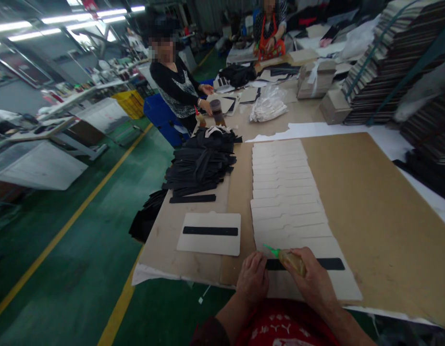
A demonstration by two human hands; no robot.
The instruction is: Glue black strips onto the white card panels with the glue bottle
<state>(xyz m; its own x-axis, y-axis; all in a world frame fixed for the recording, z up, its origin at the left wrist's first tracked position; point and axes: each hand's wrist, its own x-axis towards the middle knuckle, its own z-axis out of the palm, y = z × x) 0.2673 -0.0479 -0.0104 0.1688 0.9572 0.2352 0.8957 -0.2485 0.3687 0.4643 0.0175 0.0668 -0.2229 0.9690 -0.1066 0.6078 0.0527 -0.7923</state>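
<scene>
My right hand (312, 276) is wrapped round a squeeze bottle (293, 262) with a green nozzle, holding amber-brown contents that look like glue. The nozzle points left, over the overlapping pale boards. Beneath the bottle, a black strip (330, 264) lies across the nearest pale board (343, 286). At that strip's left end my left hand (252, 278) is closed, its fingers curled together; what they grip is hidden. Left of my hands, a separate pale board (210, 245) carries another black strip (210, 231) along its middle.
A row of overlapping pale boards (280, 168) runs away from me. Black strips (201, 161) are heaped at the table's left edge. Tall strapped stacks (384, 62) stand back right, near a clear plastic bag (268, 103). Two people (177, 86) work at the far side.
</scene>
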